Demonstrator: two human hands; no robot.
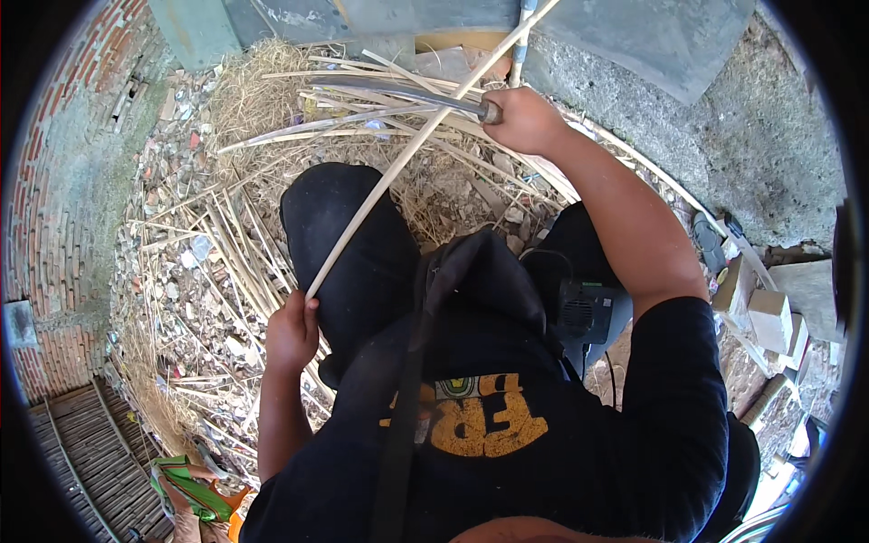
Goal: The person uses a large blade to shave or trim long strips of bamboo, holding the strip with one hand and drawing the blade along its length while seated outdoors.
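My left hand [292, 330] is closed round the lower end of a long, pale bamboo strip [380, 188]. From there the strip slants up and right past my left knee [330, 204] to the top of the view. In my right hand [525, 120] is the short handle of a machete [389, 90], its dark blade pointing left. Blade and strip cross close to the handle; whether the edge touches the strip I cannot tell.
Loose bamboo strips [317, 129] lie ahead of my knees, and thin offcuts [237, 249] are scattered at left on rubble. Dry fibre shavings [258, 95] are heaped at the far left. A brick wall [54, 208] stands left, a rough concrete slab [724, 145] right, near pale blocks [769, 319].
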